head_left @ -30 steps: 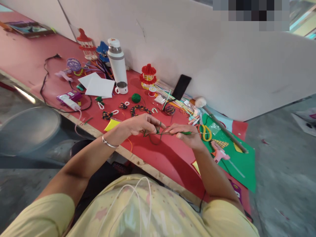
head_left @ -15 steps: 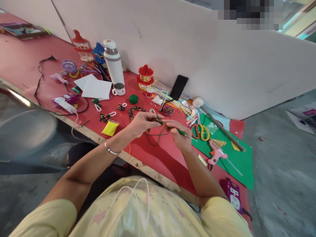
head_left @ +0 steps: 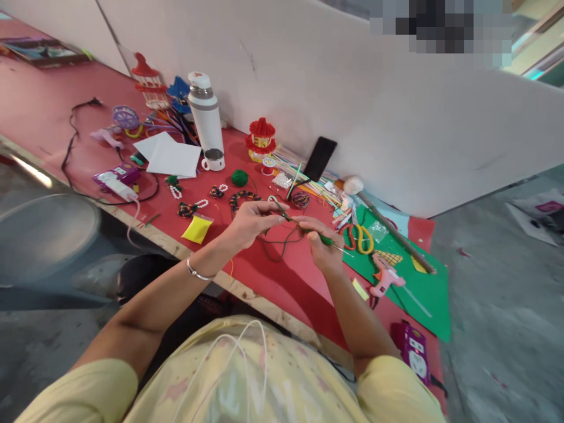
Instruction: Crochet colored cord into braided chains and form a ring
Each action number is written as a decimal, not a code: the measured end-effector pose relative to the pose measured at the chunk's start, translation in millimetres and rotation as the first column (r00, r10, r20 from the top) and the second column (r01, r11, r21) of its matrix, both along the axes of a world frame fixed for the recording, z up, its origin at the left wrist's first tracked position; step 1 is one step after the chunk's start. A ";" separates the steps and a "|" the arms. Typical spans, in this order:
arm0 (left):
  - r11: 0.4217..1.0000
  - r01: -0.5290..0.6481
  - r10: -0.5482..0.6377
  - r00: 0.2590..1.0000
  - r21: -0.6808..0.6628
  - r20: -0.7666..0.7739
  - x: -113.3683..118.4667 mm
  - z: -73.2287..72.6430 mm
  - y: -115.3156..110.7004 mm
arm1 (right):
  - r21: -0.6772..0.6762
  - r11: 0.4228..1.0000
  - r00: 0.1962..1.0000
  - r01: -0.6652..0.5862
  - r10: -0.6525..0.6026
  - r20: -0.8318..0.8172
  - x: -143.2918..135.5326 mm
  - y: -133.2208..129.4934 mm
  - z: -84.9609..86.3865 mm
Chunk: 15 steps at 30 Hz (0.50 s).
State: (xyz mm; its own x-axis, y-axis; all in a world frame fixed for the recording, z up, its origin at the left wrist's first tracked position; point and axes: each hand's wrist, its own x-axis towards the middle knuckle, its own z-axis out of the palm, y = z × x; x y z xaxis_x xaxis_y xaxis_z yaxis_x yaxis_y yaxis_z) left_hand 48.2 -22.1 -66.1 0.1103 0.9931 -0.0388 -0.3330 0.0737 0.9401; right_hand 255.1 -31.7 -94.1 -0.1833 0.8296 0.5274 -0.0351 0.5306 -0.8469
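Note:
My right hand (head_left: 325,249) is closed around a crochet hook with a green handle (head_left: 326,240), its thin metal end sticking out to the right. Pinched between the fingers of my left hand (head_left: 250,224) is dark green yarn (head_left: 285,215), which meets the hook's other end between the two hands. A loose strand hangs in a loop below onto the red table. Behind my left hand lie a green yarn ball (head_left: 239,177) and a braided multicolour ring (head_left: 240,198). The exact stitch is too small to make out.
A white flask (head_left: 206,120) and its cup (head_left: 214,160) stand at the back. Scissors (head_left: 365,239), a pink glue gun (head_left: 388,276) and a mallet (head_left: 392,226) lie right, by a green sheet (head_left: 434,299). A yellow packet (head_left: 198,228) lies left of my hands.
The view has shifted slightly. My fingertips have moved a little around the hook, and the yarn between my hands now looks more stretched out. Both hands keep their hold.

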 end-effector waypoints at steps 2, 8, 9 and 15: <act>0.999 -0.039 0.039 0.999 0.008 0.004 1.2 0.6 -1.2 | 0.007 1.000 0.999 0.028 -0.028 0.015 -0.5 -1.3 0.8; 0.986 -0.129 0.128 0.992 0.104 0.007 7.0 -4.4 -2.5 | 0.130 0.990 0.981 0.044 -0.068 0.181 0.6 -0.9 6.6; 0.983 -0.136 0.136 0.991 0.124 0.009 8.4 -5.7 -2.8 | 0.184 0.982 0.969 0.035 -0.079 0.235 1.0 -0.1 7.2; 0.993 -0.108 0.101 0.986 0.042 0.135 15.2 -4.4 -6.8 | 0.467 0.882 0.905 0.062 -0.248 0.347 -5.2 1.7 -1.0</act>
